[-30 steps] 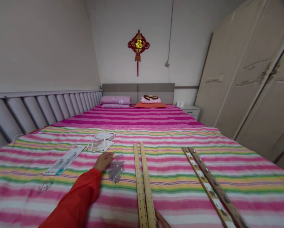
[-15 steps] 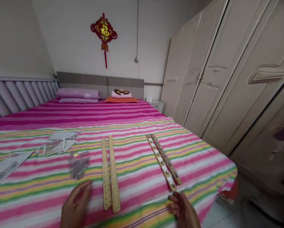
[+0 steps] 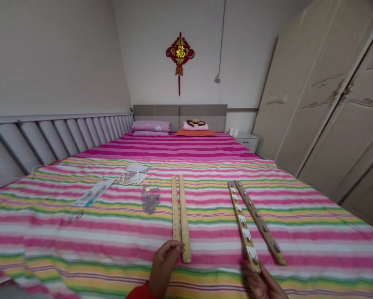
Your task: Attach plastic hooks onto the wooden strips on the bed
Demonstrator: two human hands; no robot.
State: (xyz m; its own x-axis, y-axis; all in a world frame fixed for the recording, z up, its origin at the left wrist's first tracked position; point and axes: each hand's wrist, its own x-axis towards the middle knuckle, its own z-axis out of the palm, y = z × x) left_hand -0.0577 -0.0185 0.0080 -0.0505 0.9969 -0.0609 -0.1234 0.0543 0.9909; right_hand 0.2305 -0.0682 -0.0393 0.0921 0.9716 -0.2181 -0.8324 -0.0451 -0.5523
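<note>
Two pale, perforated wooden strips lie side by side on the striped bedspread: a left strip (image 3: 175, 207) and a right strip (image 3: 184, 220). My left hand (image 3: 165, 263) is closed in a pinch over the near end of the left strip, hiding that end; its fingertips overlap the right strip's edge. To the right, my right hand (image 3: 263, 284) grips the near end of a wooden strip carrying white pieces and small metal parts (image 3: 243, 224). Beside that one lies a similar strip with metal studs (image 3: 261, 224), spread away from it at the near end.
A clear plastic bag (image 3: 150, 200) lies left of the strips. Further left are white packets (image 3: 134, 174), a long flat package (image 3: 94, 192) and a small clear item (image 3: 76, 216). The bed has a side rail (image 3: 64, 139); a wardrobe (image 3: 336, 137) stands at right.
The view has turned left. My left hand has moved right, onto the near end of the perforated strips. My right hand has taken hold of the strip with white pieces, which now angles away from its neighbour.
</note>
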